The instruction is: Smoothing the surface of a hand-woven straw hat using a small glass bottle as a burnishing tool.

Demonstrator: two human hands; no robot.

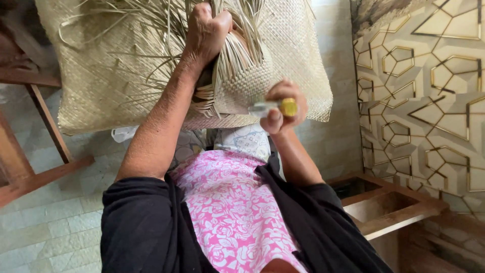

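Strips [237, 55] of dry straw are squeezed tight in the left hand [207, 33], up on the woven mat [101, 86]. A small knife [273, 107] (yellow handle) is gripped in the right hand [284, 106]. Strips could be snapped, or fingers cut.

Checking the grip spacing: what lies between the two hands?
In the head view, loose straw strips and the woven straw bag's folded edge lie between left hand and right hand.
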